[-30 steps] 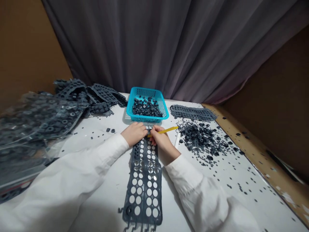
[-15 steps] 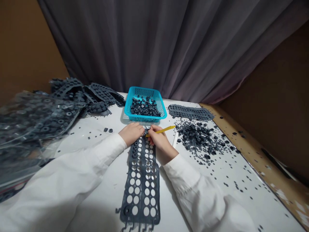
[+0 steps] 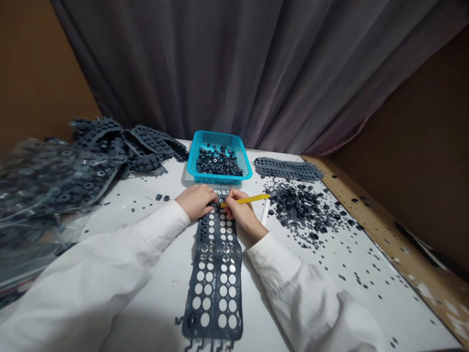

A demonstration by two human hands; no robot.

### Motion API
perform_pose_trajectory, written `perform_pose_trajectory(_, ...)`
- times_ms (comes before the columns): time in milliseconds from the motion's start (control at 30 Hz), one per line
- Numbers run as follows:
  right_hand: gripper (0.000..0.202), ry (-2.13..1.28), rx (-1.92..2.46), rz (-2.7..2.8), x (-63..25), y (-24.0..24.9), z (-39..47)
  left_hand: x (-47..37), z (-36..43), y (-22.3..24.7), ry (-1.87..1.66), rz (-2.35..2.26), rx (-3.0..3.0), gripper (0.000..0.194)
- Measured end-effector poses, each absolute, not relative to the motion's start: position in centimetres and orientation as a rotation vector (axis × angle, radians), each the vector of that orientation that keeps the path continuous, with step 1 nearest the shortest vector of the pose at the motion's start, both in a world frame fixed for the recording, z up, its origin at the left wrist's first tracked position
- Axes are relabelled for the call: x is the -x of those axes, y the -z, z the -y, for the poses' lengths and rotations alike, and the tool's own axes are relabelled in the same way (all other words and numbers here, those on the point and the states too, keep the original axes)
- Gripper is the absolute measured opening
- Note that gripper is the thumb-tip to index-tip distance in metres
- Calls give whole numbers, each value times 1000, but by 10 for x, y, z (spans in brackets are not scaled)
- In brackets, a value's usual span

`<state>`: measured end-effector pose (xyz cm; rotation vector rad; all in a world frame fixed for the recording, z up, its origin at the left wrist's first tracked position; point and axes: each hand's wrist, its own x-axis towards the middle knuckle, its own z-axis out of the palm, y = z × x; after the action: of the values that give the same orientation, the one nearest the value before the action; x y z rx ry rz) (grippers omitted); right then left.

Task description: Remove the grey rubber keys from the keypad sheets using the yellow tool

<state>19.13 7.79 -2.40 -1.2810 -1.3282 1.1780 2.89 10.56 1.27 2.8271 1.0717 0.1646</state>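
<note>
A long dark grey perforated rubber sheet (image 3: 216,249) lies lengthwise before me, with rows of round holes. Several small ring-shaped rubber pieces sit along its upper left side, and one fills a hole at the near left corner. At the far end, my left hand (image 3: 198,201) bears on the sheet's left edge, fingers bent and thumb close to the holes. My right hand (image 3: 239,211) pinches a slim yellow pen-like tool (image 3: 252,199), its tip against the sheet near my left fingers. What the tip touches is too small to make out.
Beyond the sheet stands a blue basket (image 3: 189,166) of small rubber pieces. Loose black scraps (image 3: 308,208) and another rubber sheet (image 3: 287,168) lie to the right, beside a white strip (image 3: 265,212). At left are a clear bag of rings (image 3: 54,181) and piled sheets (image 3: 146,142).
My left hand has drawn slightly back toward me and left along the sheet's edge. The yellow tool has tilted a little flatter in my right hand, which stays nearly in place.
</note>
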Motion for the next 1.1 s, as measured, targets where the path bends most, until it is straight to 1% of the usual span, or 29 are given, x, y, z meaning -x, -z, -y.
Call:
perform_pose_trajectory(333, 10, -1181, 1263, 1364, -192, 24, -76, -29, -107, -8, -170, -1068, -2864, 20)
perform_pose_trajectory(533, 17, -1002, 1335, 1472, -188, 28, -80, -33, -104, -11, -114, -1057, -2995, 17)
perform_pose_trajectory(667, 19, -956, 1375, 1510, -185, 26, -83, -36, -102, -9, -100, -1059, -3065, 15)
perform_pose_trajectory(833, 17, -1046, 1389, 1448, -187, 28, -83, -40, -99, -4, -120, -1044, -3141, 21)
perform_pose_trajectory(933, 15, -1102, 1393, 1400, -189, 29, -82, -41, -98, 0, -113, -1059, -3161, 20)
perform_pose_trajectory(1100, 15, -1107, 1389, 1369, -190, 30, -82, -37, -102, 6, -166, -1087, -3021, 20)
